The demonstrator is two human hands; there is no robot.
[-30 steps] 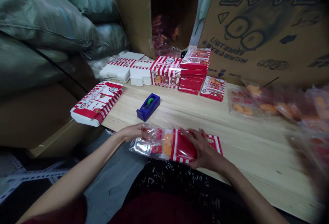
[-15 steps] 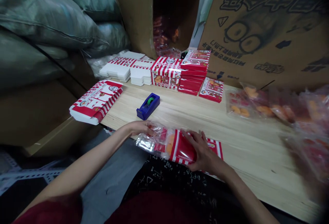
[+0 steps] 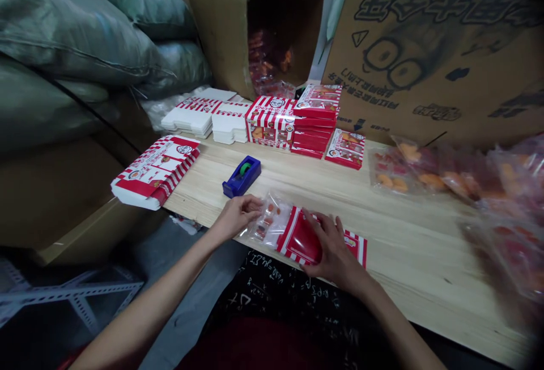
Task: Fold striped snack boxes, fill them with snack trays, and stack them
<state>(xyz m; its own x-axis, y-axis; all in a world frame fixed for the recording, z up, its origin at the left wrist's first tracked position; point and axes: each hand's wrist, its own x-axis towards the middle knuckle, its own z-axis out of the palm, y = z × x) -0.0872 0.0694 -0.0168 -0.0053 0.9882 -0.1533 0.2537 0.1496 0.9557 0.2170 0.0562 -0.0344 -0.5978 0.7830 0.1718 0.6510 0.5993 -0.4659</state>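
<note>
Seemingly, red-striped carton (image 3: 297,239) under right hand (image 3: 335,254), left hand (image 3: 237,217) just beside.

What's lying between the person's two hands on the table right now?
The head view shows a clear plastic bag of small orange and red pieces between the left hand and right hand, meeting a red-and-white striped cardboard box.

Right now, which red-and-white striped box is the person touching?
The flat one under their right hand, with a clear bag at its end; the other boxes sit farther back, untouched.
</note>
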